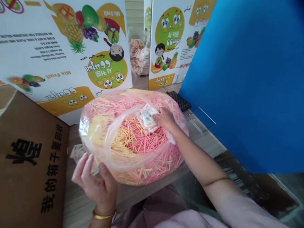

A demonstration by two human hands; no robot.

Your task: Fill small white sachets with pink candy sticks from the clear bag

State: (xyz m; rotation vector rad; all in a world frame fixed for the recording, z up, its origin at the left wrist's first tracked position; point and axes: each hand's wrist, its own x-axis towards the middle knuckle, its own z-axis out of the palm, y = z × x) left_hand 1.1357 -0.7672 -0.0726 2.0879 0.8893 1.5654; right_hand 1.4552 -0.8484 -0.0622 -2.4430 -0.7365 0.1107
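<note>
Pinching small white printed packets (147, 117) between the thumb and fingers of the right hand (165, 119), inside the far right part of the mouth of a large clear plastic bag (89, 127). Showing through that mouth thin pink sticks (150, 142) at the middle and right, and yellow sticks (120, 149) at the left. Cannot tell whether resting the packets on the sticks or holding them just above. Holding the left hand (98, 185) near the bag's near left edge, with released, loosely curled fingers spread from the thumb, and wearing a gold bangle (104, 215) on that wrist. Cannot tell whether touching the bag with the left thumb. Seeing more printed packets (78, 151) just beyond the left fingers, on the grey table (208, 143), between the bag and a brown cardboard box (23, 178). Facing a white fruit-printed carton (45, 48) behind the bag, a similar carton (173, 32) farther right, and a clear bag of packets (139, 56) between the two. Having a blue panel (255, 68) to the right.
</note>
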